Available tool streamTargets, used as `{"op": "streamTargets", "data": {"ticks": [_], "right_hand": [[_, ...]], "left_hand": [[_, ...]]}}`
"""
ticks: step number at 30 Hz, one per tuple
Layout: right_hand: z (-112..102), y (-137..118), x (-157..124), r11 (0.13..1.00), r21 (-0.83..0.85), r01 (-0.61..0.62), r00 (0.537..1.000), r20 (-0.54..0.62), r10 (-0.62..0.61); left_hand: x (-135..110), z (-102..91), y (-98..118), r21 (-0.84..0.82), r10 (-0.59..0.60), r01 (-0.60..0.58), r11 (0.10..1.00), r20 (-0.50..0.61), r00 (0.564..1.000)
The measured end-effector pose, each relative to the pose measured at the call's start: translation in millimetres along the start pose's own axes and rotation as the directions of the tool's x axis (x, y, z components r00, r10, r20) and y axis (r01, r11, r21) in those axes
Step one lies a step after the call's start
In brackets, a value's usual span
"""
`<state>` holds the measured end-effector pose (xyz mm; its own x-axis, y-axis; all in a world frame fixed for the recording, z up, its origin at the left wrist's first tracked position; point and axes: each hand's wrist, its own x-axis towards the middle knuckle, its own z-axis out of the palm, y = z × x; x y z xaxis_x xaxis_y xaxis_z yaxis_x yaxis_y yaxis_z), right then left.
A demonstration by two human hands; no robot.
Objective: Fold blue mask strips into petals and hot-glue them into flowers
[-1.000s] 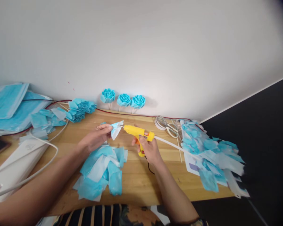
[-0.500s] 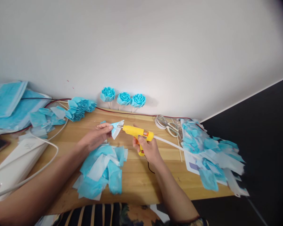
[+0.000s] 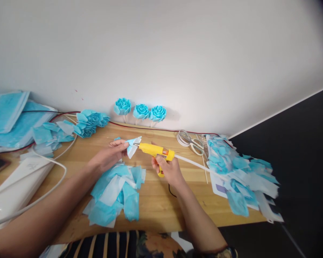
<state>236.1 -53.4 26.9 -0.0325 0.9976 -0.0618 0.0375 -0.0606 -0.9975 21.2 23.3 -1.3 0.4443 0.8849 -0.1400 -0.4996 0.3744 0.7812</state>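
My left hand (image 3: 110,156) is closed in a pinch on a small folded blue-and-white paper piece (image 3: 132,145), held above the wooden table (image 3: 161,204). My right hand (image 3: 168,168) grips a yellow glue gun (image 3: 154,152) by its handle. The gun's nozzle touches the folded paper piece. A white glue stick (image 3: 193,164) juts from the back of the gun to the right. Below my left hand lies a heap of blue and white paper squares (image 3: 115,195).
Three blue paper roses (image 3: 140,111) stand against the wall. More blue folded flowers (image 3: 90,123) lie at the left. Scissors (image 3: 190,141), tape and thin wooden sticks sit at the right beside a spread of cut blue pieces (image 3: 239,175). A white device with cables (image 3: 18,182) is at the left.
The view has shifted slightly. Both hands stay nearly in place, the gun's nozzle edging a little closer into the paper piece.
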Motion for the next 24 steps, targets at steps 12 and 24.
{"op": "streamTargets", "data": {"ticks": [12,24], "right_hand": [[4,-3,0,1.0,0.009,-0.027,1.0,0.008,0.027],[-11,-3,-3,0.997,-0.028,0.078,0.989,0.13,-0.074]], "left_hand": [[-2,1.9,1,0.016,0.0,-0.001,1.0,0.013,1.0],[2,-3.9,2,0.014,0.047,-0.046,0.999,-0.029,0.999]]}}
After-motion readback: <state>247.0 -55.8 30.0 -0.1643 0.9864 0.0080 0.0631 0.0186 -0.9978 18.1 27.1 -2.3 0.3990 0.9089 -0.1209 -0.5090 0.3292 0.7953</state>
